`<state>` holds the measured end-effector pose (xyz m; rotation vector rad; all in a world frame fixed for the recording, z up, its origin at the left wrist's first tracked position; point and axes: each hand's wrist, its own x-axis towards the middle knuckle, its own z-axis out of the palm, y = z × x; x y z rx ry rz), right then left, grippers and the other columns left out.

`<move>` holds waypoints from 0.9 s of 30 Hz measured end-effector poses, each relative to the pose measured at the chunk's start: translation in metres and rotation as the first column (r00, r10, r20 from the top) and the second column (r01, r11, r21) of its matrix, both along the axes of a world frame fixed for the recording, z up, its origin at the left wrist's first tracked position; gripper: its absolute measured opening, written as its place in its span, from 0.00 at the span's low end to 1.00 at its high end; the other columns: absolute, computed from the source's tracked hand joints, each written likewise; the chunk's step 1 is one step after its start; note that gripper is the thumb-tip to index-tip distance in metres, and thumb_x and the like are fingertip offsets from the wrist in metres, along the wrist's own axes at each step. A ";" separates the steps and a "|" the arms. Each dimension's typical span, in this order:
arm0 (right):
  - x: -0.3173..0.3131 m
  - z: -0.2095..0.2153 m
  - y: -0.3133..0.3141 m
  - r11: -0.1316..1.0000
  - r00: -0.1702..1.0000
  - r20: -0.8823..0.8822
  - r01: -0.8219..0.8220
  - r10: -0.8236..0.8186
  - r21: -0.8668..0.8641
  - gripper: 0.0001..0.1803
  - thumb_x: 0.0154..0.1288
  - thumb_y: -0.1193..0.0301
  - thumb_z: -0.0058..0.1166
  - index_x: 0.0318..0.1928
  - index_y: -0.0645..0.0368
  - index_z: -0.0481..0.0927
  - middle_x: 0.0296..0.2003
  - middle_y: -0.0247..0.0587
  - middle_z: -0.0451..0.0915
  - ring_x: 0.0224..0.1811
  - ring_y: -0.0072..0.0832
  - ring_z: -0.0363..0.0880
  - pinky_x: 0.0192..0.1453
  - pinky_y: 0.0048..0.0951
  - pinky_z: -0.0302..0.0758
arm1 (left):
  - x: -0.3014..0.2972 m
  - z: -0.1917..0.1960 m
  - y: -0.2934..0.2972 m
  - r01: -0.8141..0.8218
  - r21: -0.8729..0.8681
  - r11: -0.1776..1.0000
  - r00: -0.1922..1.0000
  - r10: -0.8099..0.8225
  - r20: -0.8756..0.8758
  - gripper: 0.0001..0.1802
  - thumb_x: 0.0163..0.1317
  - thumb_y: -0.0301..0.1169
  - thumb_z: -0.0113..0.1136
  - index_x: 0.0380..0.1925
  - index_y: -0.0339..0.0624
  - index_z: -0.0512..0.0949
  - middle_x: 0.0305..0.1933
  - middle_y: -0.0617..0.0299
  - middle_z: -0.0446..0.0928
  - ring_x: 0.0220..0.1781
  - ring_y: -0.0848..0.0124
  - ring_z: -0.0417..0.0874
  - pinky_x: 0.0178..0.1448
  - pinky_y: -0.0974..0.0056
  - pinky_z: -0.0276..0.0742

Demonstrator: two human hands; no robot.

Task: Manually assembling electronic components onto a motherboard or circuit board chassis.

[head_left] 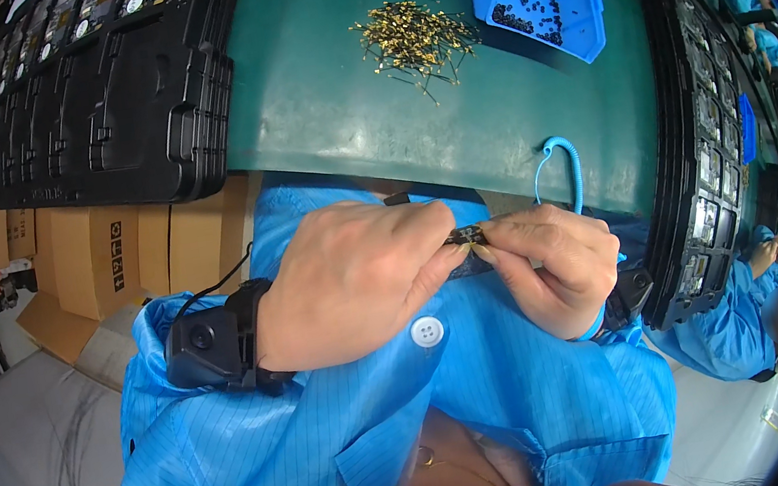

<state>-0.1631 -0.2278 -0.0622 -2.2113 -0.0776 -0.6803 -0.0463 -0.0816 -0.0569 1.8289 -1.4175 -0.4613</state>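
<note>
In front of my chest, my left hand [354, 278] and my right hand [556, 264] meet at a small dark part [469, 235]. Thumb and forefinger of each hand pinch it from either side. It looks black with tiny lighter spots, but the fingers cover most of it, so its kind is unclear. Beyond my hands, a loose pile of thin dark pieces with gold ends [415, 37] lies on the green tabletop [307, 85]. Right of the pile, a blue plastic bin [590, 31] holds many small black pieces.
Stacked black trays with circuit boards stand at the left [140, 99] and right [686, 161] of the table. A coiled blue cord [572, 167] rises near my right hand. Cardboard boxes [88, 255] sit at the lower left. Another person in blue [720, 336] is at the right.
</note>
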 end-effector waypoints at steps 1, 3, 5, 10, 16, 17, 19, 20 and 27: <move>0.000 0.000 0.000 1.000 1.000 0.003 0.008 -0.008 0.003 0.10 0.40 0.82 0.61 0.29 0.65 0.78 0.24 0.43 0.79 0.24 0.33 0.80 0.24 0.23 0.74 | 0.000 0.000 0.000 0.003 0.001 1.000 1.000 -0.003 -0.001 0.08 0.52 0.29 0.57 0.22 0.38 0.69 0.17 0.55 0.69 0.19 0.57 0.72 0.23 0.59 0.64; 0.000 0.000 0.000 1.000 1.000 -0.001 0.005 -0.005 0.002 0.10 0.40 0.82 0.61 0.29 0.65 0.78 0.24 0.43 0.79 0.24 0.33 0.80 0.24 0.23 0.74 | 0.001 0.001 -0.001 0.006 0.001 1.000 0.999 -0.006 -0.031 0.08 0.52 0.29 0.57 0.22 0.38 0.69 0.17 0.55 0.69 0.19 0.57 0.72 0.23 0.58 0.64; 0.000 0.000 0.000 1.000 1.000 -0.004 -0.002 0.002 -0.001 0.10 0.40 0.82 0.61 0.29 0.65 0.78 0.24 0.43 0.79 0.24 0.33 0.80 0.24 0.23 0.74 | 0.000 -0.002 -0.001 -0.001 -0.012 1.000 0.999 0.000 -0.048 0.08 0.52 0.29 0.56 0.22 0.38 0.69 0.17 0.54 0.69 0.19 0.56 0.72 0.23 0.58 0.64; -0.001 0.003 0.001 0.999 0.998 -0.050 0.034 -0.033 0.021 0.10 0.40 0.82 0.61 0.29 0.65 0.79 0.24 0.42 0.79 0.23 0.32 0.79 0.23 0.24 0.73 | 0.002 -0.002 -0.001 0.007 -0.006 1.000 0.995 -0.007 -0.104 0.08 0.52 0.29 0.56 0.22 0.38 0.69 0.17 0.54 0.69 0.20 0.55 0.71 0.23 0.57 0.64; 0.002 0.004 -0.011 0.973 0.969 -0.218 -0.069 0.117 0.220 0.07 0.46 0.80 0.60 0.29 0.63 0.79 0.25 0.42 0.79 0.26 0.32 0.79 0.28 0.24 0.74 | 0.006 -0.005 -0.001 0.017 0.010 1.000 0.992 -0.016 -0.123 0.07 0.53 0.29 0.55 0.22 0.38 0.69 0.18 0.54 0.69 0.21 0.55 0.72 0.24 0.58 0.64; 0.003 0.000 -0.015 0.974 0.970 -0.211 -0.070 0.117 0.217 0.07 0.46 0.80 0.60 0.29 0.63 0.79 0.25 0.42 0.79 0.26 0.32 0.79 0.28 0.24 0.74 | 0.008 -0.009 -0.001 0.023 0.006 1.000 0.990 -0.022 -0.136 0.08 0.54 0.30 0.55 0.22 0.38 0.69 0.18 0.54 0.69 0.21 0.55 0.72 0.24 0.58 0.64; 0.008 -0.011 -0.021 0.845 0.958 -0.212 -0.053 0.193 0.531 0.04 0.50 0.78 0.58 0.30 0.63 0.79 0.25 0.42 0.80 0.27 0.29 0.79 0.31 0.24 0.73 | 0.015 -0.011 -0.003 0.025 0.026 0.999 0.990 -0.022 -0.137 0.09 0.56 0.31 0.54 0.23 0.38 0.69 0.18 0.54 0.68 0.21 0.56 0.72 0.24 0.60 0.64; 0.011 -0.014 -0.025 0.846 0.960 -0.204 -0.055 0.190 0.530 0.04 0.50 0.78 0.58 0.30 0.63 0.79 0.25 0.42 0.80 0.27 0.29 0.79 0.31 0.24 0.73 | 0.015 -0.012 -0.004 0.029 0.026 0.999 0.991 -0.025 -0.128 0.09 0.56 0.31 0.54 0.23 0.38 0.69 0.18 0.54 0.68 0.21 0.56 0.72 0.24 0.60 0.64; 0.020 -0.025 -0.028 0.847 0.937 -0.105 -0.249 0.334 0.469 0.03 0.53 0.78 0.55 0.30 0.64 0.78 0.26 0.41 0.79 0.27 0.29 0.78 0.30 0.24 0.72 | 0.016 -0.011 -0.004 0.037 -0.010 0.999 0.979 -0.038 -0.202 0.10 0.57 0.32 0.53 0.23 0.37 0.69 0.17 0.56 0.67 0.19 0.60 0.71 0.24 0.63 0.63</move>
